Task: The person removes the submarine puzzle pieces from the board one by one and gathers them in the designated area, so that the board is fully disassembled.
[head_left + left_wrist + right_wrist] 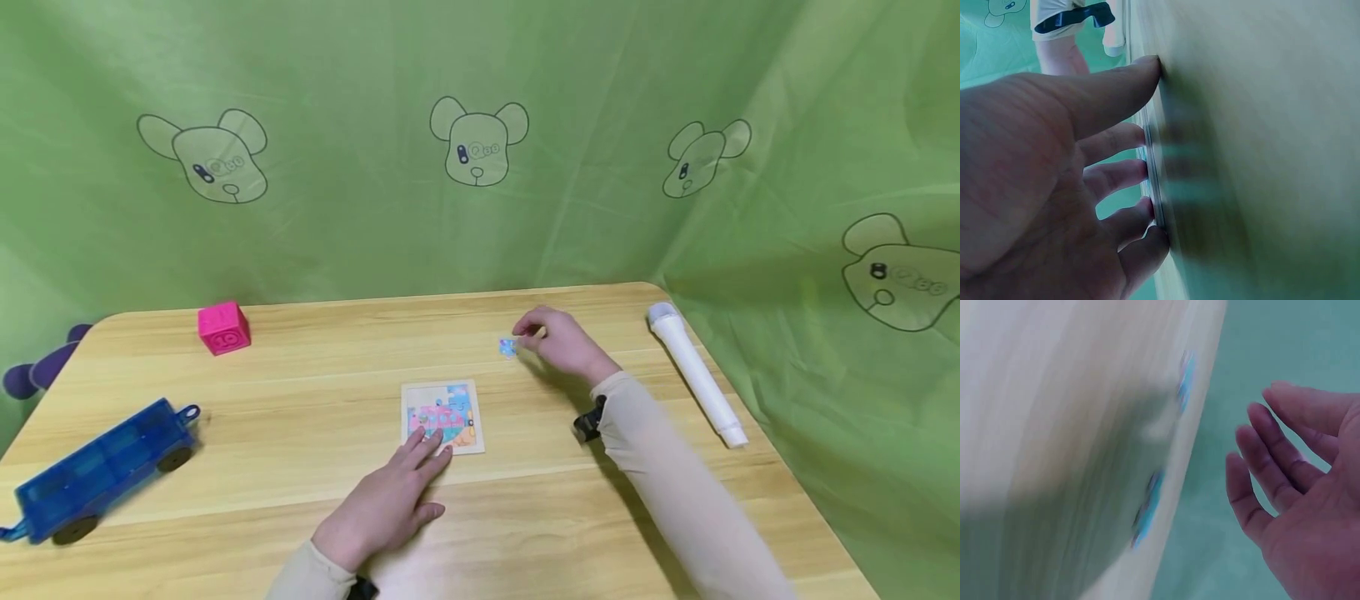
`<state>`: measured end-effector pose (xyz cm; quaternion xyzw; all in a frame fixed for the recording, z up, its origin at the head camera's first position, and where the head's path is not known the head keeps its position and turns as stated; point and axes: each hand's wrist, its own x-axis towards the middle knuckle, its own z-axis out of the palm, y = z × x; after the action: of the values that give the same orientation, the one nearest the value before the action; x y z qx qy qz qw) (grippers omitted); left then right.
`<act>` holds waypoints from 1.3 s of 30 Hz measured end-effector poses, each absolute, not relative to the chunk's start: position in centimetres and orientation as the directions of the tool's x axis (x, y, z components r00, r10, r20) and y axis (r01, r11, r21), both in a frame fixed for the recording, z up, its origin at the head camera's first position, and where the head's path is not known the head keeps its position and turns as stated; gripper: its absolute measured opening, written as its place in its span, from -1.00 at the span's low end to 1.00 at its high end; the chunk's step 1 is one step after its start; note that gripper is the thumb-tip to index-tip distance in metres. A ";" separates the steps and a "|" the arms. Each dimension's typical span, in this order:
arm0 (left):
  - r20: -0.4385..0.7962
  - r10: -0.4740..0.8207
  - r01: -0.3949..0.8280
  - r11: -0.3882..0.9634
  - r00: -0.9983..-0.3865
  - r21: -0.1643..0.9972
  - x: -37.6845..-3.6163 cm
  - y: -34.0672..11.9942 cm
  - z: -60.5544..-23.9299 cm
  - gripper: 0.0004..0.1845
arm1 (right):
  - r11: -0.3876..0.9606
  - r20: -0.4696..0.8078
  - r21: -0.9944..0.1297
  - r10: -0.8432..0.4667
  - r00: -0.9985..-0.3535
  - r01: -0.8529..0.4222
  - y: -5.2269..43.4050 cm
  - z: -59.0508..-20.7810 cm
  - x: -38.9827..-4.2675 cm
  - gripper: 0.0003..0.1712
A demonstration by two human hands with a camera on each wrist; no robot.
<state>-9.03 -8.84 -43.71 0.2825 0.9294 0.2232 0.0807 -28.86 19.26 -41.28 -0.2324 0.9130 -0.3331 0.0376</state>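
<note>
From the head camera the whole bench [300, 392] is laid out: the left hand [390, 500] lies flat with straight fingers resting on the near edge of a small puzzle board [442, 414], which sits near the middle of the bench. The right hand [558, 340] hovers farther back and to the right, just beside a small blue puzzle piece [508, 347] lying loose on the wood; whether the fingertips touch it cannot be told from there.

The right wrist camera settles more: the right hand [1310, 506] has a released grip, fingers relaxed and apart from the bench, holding nothing. Blue smears along the bench edge are probably the puzzle piece [1186, 378] and the board, though the blur is heavy.

The left wrist camera shows what the head view hides: the left fingertips [1147, 169] press against the thin edge of the puzzle board [1152, 187], thumb set on the bench above it, nothing clasped.

Only the head view shows a pink cube [223, 327], a blue toy wagon [97, 469] cut off at the left edge, and a white tube [697, 375] by the right rim.
</note>
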 end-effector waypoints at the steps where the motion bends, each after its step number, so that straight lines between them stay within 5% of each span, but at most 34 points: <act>1: -0.026 0.561 0.488 0.741 -0.827 0.461 -9.0 -8.8 -43.7 -0.29 | 0.661 0.088 -0.623 -0.471 -0.878 -0.417 18.7 -41.1 -28.5 -0.84; 20: -0.030 0.559 0.486 0.744 -0.828 0.459 -9.2 -8.9 -43.8 -0.29 | 0.601 -0.056 -0.527 -0.730 -0.681 -0.601 11.4 -42.0 -24.8 -0.74; 39: -0.035 0.562 0.484 0.741 -0.827 0.465 -9.2 -8.9 -43.9 -0.30 | 0.674 -0.087 -0.463 -0.681 -0.727 -0.576 10.2 -43.3 -24.4 -0.87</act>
<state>-9.23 -8.94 -43.90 0.2814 0.9291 0.2239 0.0866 -24.39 10.25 -43.26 -0.3468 0.9059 -0.2070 0.1271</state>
